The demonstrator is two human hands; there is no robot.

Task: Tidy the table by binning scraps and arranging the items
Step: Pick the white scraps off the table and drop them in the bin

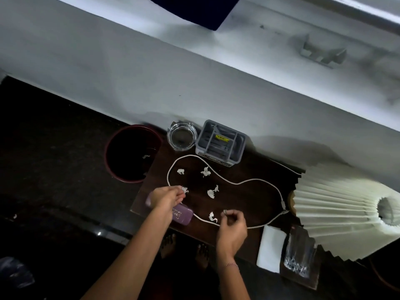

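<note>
The person is standing at the near edge of the table (242, 198) and using both hands at once. The left hand (166, 198) is pinching a torn scrap (184, 189) at its curled fingertips, thumb and fingers almost meeting. The right hand (232, 221) is nipping a small scrap (225, 211) between thumb and forefinger, with the other fingers curled in behind.

4 loose scraps (205, 172) are lying apart from one another inside the loop of the white cable (249, 180). The nearest is sitting just beside the right hand. The bin (107, 152) is standing just beside the table's left end with 1 scrap showing inside, so picking up 2 at a time is probably saving trips.

The scraps are crumpled wads with no real long axis. The cable loop is running lengthways from near the grey organiser (220, 144) toward the pleated lamp (337, 208), its connector end pointing at the lamp. The purple case (184, 214) is lying partly under the left wrist, with its long axis following the table's near edge.
</note>
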